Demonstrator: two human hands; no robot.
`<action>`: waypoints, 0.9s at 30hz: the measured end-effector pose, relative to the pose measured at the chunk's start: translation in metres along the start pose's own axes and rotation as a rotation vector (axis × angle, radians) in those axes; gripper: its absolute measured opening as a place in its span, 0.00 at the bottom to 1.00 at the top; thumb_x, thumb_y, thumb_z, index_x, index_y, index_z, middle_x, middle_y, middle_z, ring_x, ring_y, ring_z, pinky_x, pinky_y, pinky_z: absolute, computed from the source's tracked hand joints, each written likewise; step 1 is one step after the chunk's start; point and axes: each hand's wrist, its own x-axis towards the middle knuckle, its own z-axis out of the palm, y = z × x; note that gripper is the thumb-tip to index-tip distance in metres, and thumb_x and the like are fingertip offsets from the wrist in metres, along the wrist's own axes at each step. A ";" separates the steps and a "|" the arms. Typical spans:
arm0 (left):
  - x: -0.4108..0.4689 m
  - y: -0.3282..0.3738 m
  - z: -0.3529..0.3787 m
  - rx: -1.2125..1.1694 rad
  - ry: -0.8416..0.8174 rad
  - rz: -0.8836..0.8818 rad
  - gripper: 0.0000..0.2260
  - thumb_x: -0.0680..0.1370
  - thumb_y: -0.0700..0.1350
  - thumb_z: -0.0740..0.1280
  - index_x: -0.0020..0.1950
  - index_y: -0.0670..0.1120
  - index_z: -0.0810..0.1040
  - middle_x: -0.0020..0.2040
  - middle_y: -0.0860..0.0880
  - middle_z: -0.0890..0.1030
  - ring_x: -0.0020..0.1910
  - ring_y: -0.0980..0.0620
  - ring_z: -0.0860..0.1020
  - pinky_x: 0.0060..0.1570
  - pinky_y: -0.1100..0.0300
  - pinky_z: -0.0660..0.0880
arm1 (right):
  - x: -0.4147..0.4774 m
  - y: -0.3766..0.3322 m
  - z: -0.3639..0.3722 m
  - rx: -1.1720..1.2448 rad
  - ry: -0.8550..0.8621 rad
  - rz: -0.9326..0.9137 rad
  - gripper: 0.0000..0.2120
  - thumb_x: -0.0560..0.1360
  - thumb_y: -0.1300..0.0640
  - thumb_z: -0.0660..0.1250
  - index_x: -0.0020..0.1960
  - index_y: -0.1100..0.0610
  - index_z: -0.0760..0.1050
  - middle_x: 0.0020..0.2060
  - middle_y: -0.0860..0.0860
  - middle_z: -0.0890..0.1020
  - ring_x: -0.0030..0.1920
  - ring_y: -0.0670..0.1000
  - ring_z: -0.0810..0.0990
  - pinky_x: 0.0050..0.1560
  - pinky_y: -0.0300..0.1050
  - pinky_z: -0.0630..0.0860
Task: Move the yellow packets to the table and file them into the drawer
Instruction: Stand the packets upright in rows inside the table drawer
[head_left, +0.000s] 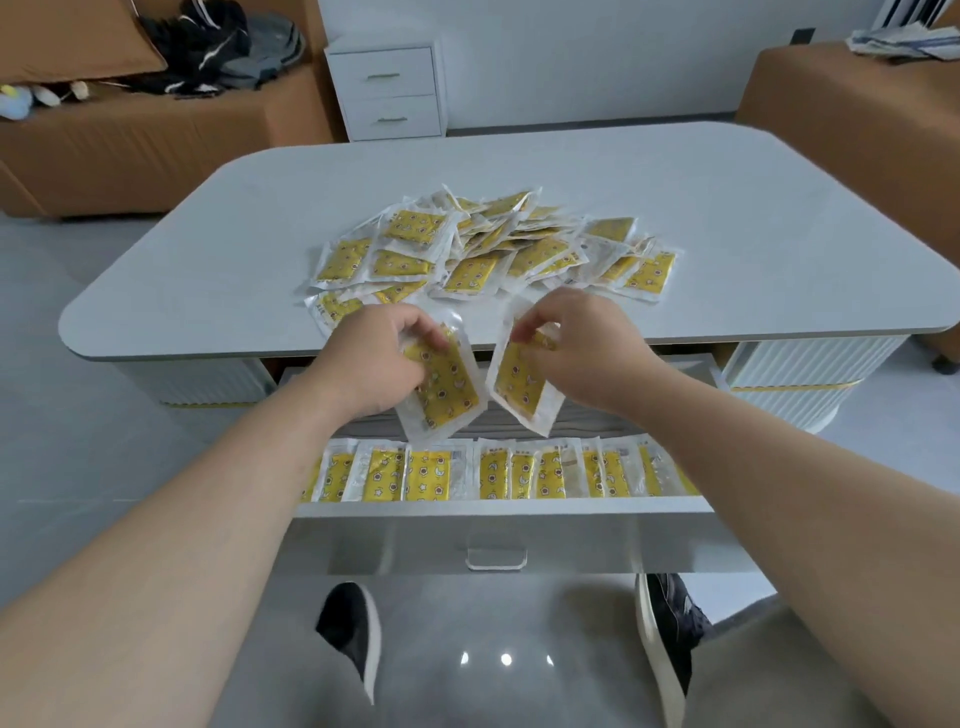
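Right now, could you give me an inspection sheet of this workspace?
Surface: white table, open drawer below its front edge.
Job's things: loose pile of packets on the table; a row filed upright in the drawer.
Clutter: clothes heaped on the left sofa.
Grippers: left hand pinches a packet, right hand pinches a second packet, both above the drawer.
Cables: nothing seen.
Surroundings: white cabinet behind the table, second sofa at right, grey floor.

left hand (374, 358), right hand (587, 353), fingers (527, 328) curled
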 end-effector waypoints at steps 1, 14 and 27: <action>0.000 -0.002 0.001 0.016 -0.026 -0.008 0.10 0.73 0.37 0.74 0.47 0.52 0.84 0.50 0.58 0.82 0.54 0.56 0.78 0.51 0.64 0.70 | 0.000 0.002 0.002 -0.027 -0.058 -0.007 0.10 0.76 0.61 0.68 0.54 0.51 0.82 0.51 0.45 0.77 0.51 0.45 0.73 0.46 0.37 0.68; 0.018 -0.033 0.064 0.189 -0.418 -0.117 0.21 0.73 0.45 0.77 0.63 0.52 0.73 0.60 0.52 0.75 0.57 0.49 0.76 0.50 0.56 0.75 | 0.015 0.026 0.024 -0.373 -0.536 0.119 0.20 0.73 0.58 0.75 0.64 0.56 0.78 0.52 0.50 0.82 0.51 0.53 0.80 0.50 0.47 0.80; 0.047 -0.060 0.100 0.184 -0.580 -0.192 0.19 0.73 0.46 0.77 0.62 0.53 0.78 0.58 0.55 0.77 0.56 0.51 0.77 0.52 0.58 0.74 | 0.033 0.051 0.045 -0.369 -0.655 0.232 0.11 0.77 0.63 0.68 0.59 0.60 0.80 0.47 0.52 0.81 0.48 0.55 0.80 0.35 0.40 0.72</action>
